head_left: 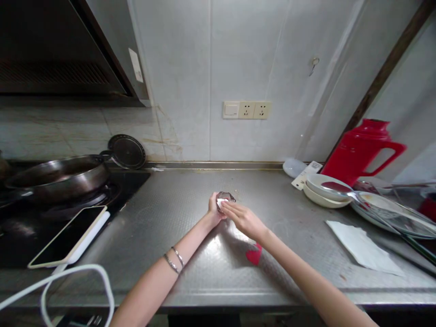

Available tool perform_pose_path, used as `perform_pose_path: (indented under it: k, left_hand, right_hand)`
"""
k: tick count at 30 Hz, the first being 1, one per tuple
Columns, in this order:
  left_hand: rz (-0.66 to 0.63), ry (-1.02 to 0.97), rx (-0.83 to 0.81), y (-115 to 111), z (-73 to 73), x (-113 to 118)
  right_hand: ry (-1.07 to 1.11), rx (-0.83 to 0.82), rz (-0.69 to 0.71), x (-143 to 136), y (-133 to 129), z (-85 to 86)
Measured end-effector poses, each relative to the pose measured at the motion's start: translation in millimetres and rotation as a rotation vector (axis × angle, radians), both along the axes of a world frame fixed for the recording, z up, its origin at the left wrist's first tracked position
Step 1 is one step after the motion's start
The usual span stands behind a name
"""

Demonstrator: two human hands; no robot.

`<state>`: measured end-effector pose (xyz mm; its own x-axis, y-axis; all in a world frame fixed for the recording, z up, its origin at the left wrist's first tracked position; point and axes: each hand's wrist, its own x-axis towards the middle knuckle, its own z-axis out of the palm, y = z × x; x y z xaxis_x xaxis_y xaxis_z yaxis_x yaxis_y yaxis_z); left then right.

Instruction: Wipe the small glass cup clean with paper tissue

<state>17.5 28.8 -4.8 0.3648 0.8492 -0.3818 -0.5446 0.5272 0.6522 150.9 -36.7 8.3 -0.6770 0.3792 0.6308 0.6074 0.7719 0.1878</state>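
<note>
Over the middle of the steel counter, my left hand [214, 210] is closed around a small, dark-tinted see-through cup [230, 196]. Its opening faces up and toward the right. A bit of white tissue [221, 202] shows at the mouth of the cup. My right hand [243, 219] presses it there, fingers held together and reaching to the rim. The fingertips are partly hidden. Below my right wrist lies a red heart-shaped piece [253, 255], flat on the counter and partly covered by the forearm.
A pan [64, 175] sits on the black stove at left, near a phone [70, 236] and a white cable [102, 277]. Right of my hands are a folded white paper towel [363, 247], stacked bowls [323, 200], a plate with utensils [371, 200] and a red thermos jug [354, 152].
</note>
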Motion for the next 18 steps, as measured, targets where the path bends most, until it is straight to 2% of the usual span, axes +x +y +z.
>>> perform_pose_path:
  k: [4, 10, 12, 14, 16, 18]
  left_hand:
    - [-0.096, -0.022, -0.028, 1.0, 6.0, -1.2]
    - [-0.196, -0.095, -0.021, 1.8, 19.2, -9.4]
    - [-0.255, -0.124, 0.022, 1.7, 23.1, -11.9]
    - [-0.314, -0.123, 0.064, 2.6, 24.8, -13.5]
    - [-0.356, -0.101, 0.072, 4.1, 23.8, -14.3]
    - [-0.426, -0.074, 0.039, 5.5, 20.8, -14.5]
  right_hand:
    - [-0.043, 0.007, 0.083, 29.3, -0.9, 2.0]
    - [-0.072, -0.022, 0.027, 64.1, -0.7, -2.7]
    - [0.029, -0.028, -0.021, 71.8, 1.8, -3.0]
    - [0.233, -0.029, -0.099, 74.8, 6.3, 0.1]
    - [0.454, -0.027, -0.166, 72.1, 12.4, 7.1]
    - [0.555, -0.042, -0.17, 63.8, 19.0, 16.3]
